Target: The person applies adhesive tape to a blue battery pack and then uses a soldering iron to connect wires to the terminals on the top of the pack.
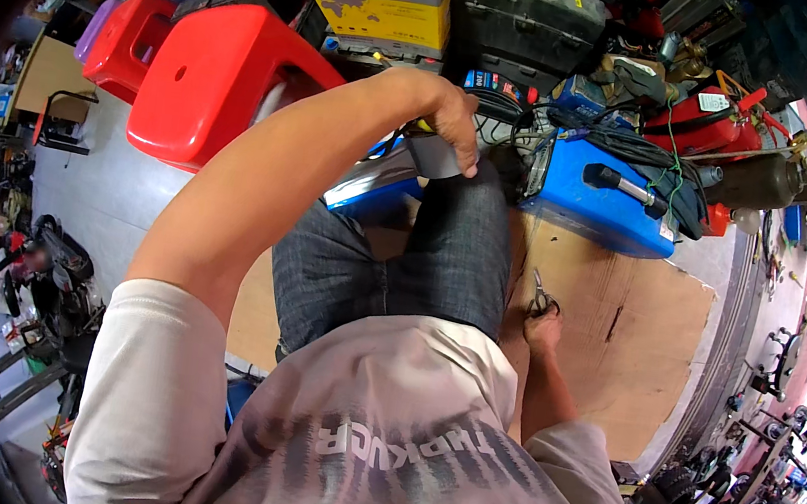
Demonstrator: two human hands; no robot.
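Observation:
My left arm reaches forward over my left thigh. At its end my left hand [455, 122] is bent downward, its fingers closed on a flat dark-grey piece [432, 158] just above my knee. What exactly this piece is, I cannot make out. Behind it lies a blue and silver box-shaped thing [371, 188], partly hidden by my arm and legs. Low beside my right thigh, my right hand [543, 331] grips a pair of scissors [541, 294] by the dark handles. The blades point forward, over the cardboard.
Brown cardboard [633, 351] covers the floor under me. A blue case [597, 195] with black cables [638, 150] on top stands ahead to the right. Red stools [208, 82] stand on the left. A yellow and white carton [382, 18] and black cases [528, 20] line the far side.

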